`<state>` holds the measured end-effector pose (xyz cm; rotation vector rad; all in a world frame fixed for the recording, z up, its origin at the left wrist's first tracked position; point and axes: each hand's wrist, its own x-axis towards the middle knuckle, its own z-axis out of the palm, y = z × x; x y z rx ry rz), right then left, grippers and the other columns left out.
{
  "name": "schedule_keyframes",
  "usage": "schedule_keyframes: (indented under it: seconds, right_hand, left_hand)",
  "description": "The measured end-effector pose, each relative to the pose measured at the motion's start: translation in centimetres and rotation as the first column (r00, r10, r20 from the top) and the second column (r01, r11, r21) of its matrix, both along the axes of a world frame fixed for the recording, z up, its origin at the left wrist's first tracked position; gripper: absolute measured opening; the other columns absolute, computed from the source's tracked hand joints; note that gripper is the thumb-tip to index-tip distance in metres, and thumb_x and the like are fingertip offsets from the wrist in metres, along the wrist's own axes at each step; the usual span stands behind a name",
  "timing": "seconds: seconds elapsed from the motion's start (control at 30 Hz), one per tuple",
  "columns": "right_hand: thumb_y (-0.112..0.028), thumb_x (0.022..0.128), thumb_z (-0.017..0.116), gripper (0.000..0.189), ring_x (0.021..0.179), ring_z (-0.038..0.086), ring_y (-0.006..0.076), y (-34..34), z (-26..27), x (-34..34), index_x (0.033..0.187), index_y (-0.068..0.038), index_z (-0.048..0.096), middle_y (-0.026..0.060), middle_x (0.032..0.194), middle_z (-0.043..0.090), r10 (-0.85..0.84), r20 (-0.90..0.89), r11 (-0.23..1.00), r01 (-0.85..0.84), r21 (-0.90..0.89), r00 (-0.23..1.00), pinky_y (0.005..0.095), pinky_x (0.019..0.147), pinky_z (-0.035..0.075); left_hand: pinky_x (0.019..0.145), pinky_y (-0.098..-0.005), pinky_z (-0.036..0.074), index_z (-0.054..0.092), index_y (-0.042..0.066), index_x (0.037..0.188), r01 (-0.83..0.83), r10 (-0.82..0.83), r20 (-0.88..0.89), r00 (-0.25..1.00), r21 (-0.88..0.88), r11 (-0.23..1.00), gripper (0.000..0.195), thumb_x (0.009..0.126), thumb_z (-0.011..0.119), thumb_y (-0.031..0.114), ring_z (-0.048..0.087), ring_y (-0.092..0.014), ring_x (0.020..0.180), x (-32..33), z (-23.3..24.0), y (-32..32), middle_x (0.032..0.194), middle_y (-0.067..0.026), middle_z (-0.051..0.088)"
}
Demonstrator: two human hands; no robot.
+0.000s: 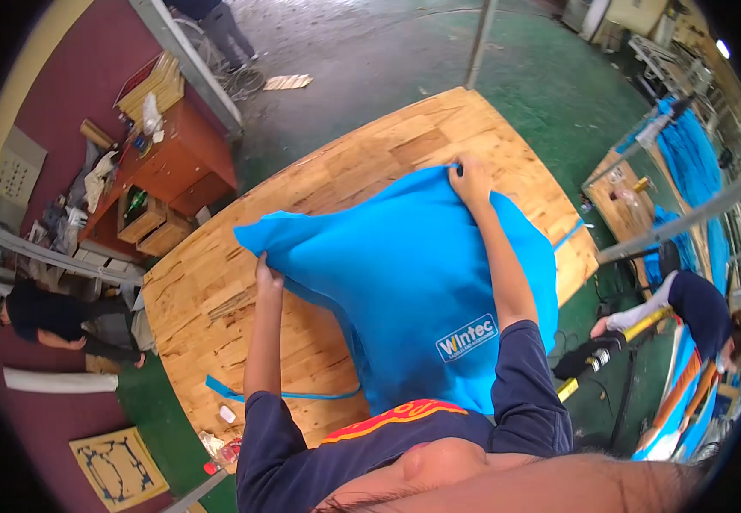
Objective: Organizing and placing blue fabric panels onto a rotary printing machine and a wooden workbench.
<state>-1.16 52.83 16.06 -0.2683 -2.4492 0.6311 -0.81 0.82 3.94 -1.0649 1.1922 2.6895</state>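
A large piece of bright blue fabric (402, 276) with a printed Wintec logo (466, 338) spreads in front of me over a wooden table (216, 301). My left hand (269, 272) pinches its left corner. Farther across the table, my right hand (471, 179) grips the fabric's upper edge, thumb and fingers closed on it. The cloth hangs down towards my body on the near side. A narrow blue strap (319, 395) lies on the tabletop at the lower left, and another strap end (568, 236) shows at the right edge.
By my left sleeve lie a small white object (227, 413) and a red-capped bottle (213, 467). A cluttered reddish desk (178, 151) stands beyond the table's left side. People are at the left, far back and right; the right one bends near blue material. Metal posts stand near the table corners.
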Motion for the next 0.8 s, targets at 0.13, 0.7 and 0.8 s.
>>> schedule_keyframes:
  seconds: [0.13,0.7,0.8]
  right_hand:
    - [-0.023,0.081,0.068,0.017,0.087,0.065,0.0355,-0.8,-8.5,-2.3,0.088,-0.007,0.066,0.0149,0.089,0.068,0.106,0.067,0.994,-0.106,-0.008,0.992,0.0476,0.073,0.052]
    - [-0.019,0.082,0.075,0.025,0.098,0.06,0.0295,-7.1,-2.6,21.1,0.104,-0.014,0.064,0.0085,0.106,0.064,0.468,0.101,0.884,-0.467,-0.028,0.878,0.0439,0.08,0.045]
    - [-0.027,0.081,0.076,0.025,0.087,0.058,0.025,-12.4,-1.8,36.0,0.097,-0.013,0.063,0.0052,0.095,0.06,0.601,0.289,0.796,-0.591,-0.132,0.745,0.0403,0.075,0.044]
  left_hand:
    - [0.109,-0.0464,0.046,0.046,0.006,0.141,-0.009,0.014,0.051,0.999,-0.087,0.996,0.046,0.102,0.056,0.027,0.055,-0.031,0.126,-0.4,-2.4,-1.2,0.141,-0.0141,0.054]
    - [0.1,-0.0386,0.048,0.044,0.007,0.146,-0.072,-0.121,-0.148,0.982,-0.873,0.482,0.052,0.097,0.062,0.01,0.056,-0.025,0.123,-0.7,-0.9,-3.1,0.143,-0.0146,0.052]
    - [0.102,-0.0386,0.046,0.045,0.006,0.146,0.082,-0.278,-0.045,0.96,-0.899,0.43,0.054,0.097,0.065,0.018,0.054,-0.026,0.126,0.2,-1.2,-2.6,0.144,-0.014,0.051]
